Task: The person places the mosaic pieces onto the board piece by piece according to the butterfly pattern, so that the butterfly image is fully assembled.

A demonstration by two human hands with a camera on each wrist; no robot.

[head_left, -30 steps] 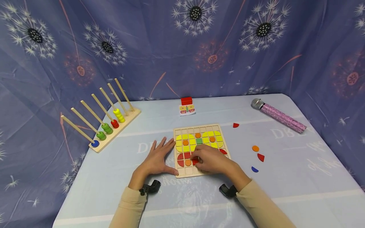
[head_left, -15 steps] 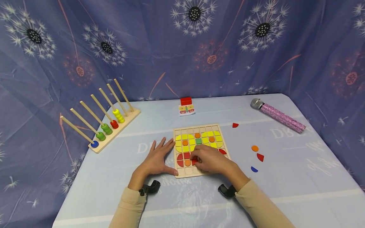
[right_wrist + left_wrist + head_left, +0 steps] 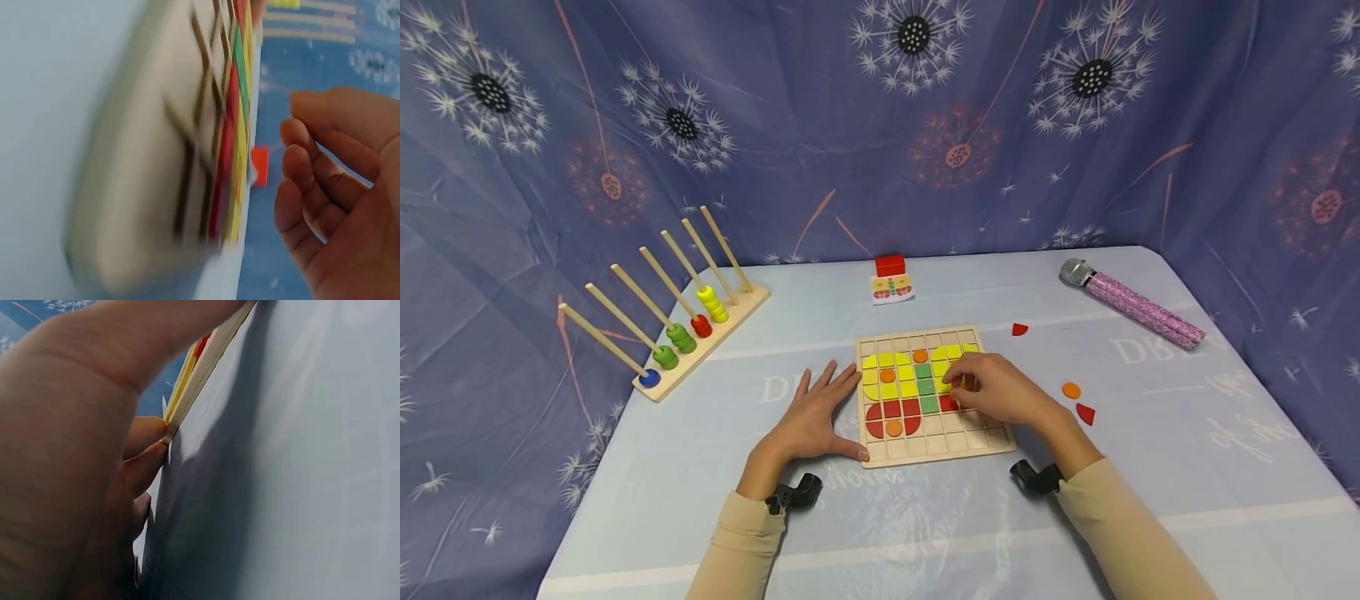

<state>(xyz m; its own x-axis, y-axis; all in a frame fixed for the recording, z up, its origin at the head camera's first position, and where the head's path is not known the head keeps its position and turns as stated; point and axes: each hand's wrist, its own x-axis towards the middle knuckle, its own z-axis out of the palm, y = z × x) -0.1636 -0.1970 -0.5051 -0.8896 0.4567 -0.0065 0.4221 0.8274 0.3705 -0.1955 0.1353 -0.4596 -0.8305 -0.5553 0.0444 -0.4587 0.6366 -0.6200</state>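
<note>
A wooden grid board point(image 3: 898, 450) lies on the table, bearing flat yellow, red, green and orange pieces in a butterfly pattern. My left hand point(image 3: 812, 421) rests at the board's left side, fingers spread, with fingertips and thumb touching its edge. In the left wrist view, the fingers point(image 3: 147, 437) meet the board's wooden rim. Above the board's right half hangs my right hand point(image 3: 1000, 387), covering some pieces there. In the right wrist view its fingers point(image 3: 297, 159) are loosely bent, apart from the board, with no piece visible between them.
Right of the board lie an orange disc point(image 3: 1071, 390) and red wedge pieces point(image 3: 1086, 414) point(image 3: 1019, 329). A butterfly picture card point(image 3: 892, 288) leans on a red block point(image 3: 891, 266) behind. A peg abacus point(image 3: 730, 321) stands left; a pink glitter microphone point(image 3: 1131, 304) lies right.
My right hand has lifted off the lower-left red pieces and moved right and up, uncovering a red piece and the green column. The blue half-disc is now hidden by the right arm. My left hand stays put.
</note>
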